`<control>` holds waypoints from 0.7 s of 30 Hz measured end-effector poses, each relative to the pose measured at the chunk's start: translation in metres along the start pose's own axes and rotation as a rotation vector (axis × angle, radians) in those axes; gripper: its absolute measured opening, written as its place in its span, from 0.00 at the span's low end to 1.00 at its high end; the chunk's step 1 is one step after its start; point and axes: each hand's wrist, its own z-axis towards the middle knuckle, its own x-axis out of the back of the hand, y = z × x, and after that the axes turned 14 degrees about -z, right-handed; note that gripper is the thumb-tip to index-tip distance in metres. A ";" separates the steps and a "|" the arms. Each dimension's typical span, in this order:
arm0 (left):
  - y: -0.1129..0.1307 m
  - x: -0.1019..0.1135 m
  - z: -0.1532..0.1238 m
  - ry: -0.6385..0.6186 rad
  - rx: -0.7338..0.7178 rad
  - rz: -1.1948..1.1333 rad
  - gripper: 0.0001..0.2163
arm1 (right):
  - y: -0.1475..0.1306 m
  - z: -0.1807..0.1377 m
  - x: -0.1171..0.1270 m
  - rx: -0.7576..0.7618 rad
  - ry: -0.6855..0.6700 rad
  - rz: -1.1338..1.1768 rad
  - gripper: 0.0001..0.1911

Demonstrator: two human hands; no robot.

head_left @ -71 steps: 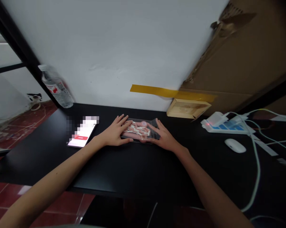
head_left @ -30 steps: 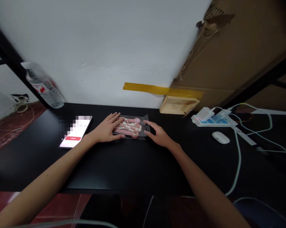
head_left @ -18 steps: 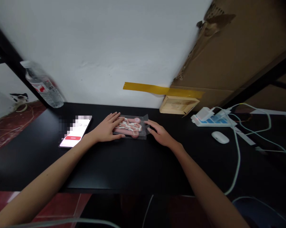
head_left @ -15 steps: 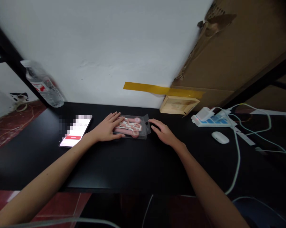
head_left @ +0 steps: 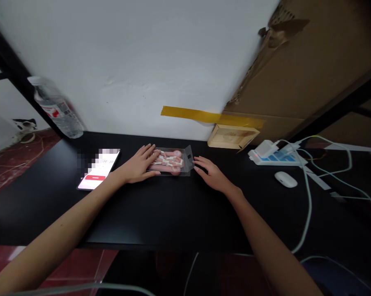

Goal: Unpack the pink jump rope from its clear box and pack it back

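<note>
A clear plastic box [head_left: 187, 166] lies flat on the black table, with a pink-and-white beaded jump rope [head_left: 169, 159] showing through it. My left hand [head_left: 139, 165] rests over the box's left end, fingers spread and stretched out, thumb along the near edge. Part of the box is hidden under it. On the right end, a clear end flap [head_left: 189, 156] stands folded out. My right hand [head_left: 211, 173] is beside that flap, fingers stretched and apart, fingertips at or very near its edge; whether they touch, I cannot tell.
A lit phone [head_left: 100, 168] lies left of the box. A water bottle [head_left: 57, 109] stands at the back left. Against the wall leans a small wooden frame [head_left: 233, 137]. To the right are a power strip [head_left: 274, 156] with cables and a white earbud-like case [head_left: 285, 179].
The end flap has tilted up more. My right fingertips have shifted slightly down along it. My left hand stays on the box.
</note>
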 end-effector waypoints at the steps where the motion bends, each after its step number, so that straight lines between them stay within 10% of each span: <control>1: 0.000 0.000 0.000 -0.002 -0.001 0.001 0.37 | -0.001 0.000 -0.001 0.003 -0.001 0.007 0.22; 14: 0.004 0.001 0.001 0.023 0.007 -0.009 0.38 | -0.036 0.005 0.005 -0.153 -0.079 0.514 0.27; 21: 0.003 -0.001 0.000 0.035 0.013 0.012 0.39 | -0.042 0.003 -0.010 -0.127 0.008 0.390 0.36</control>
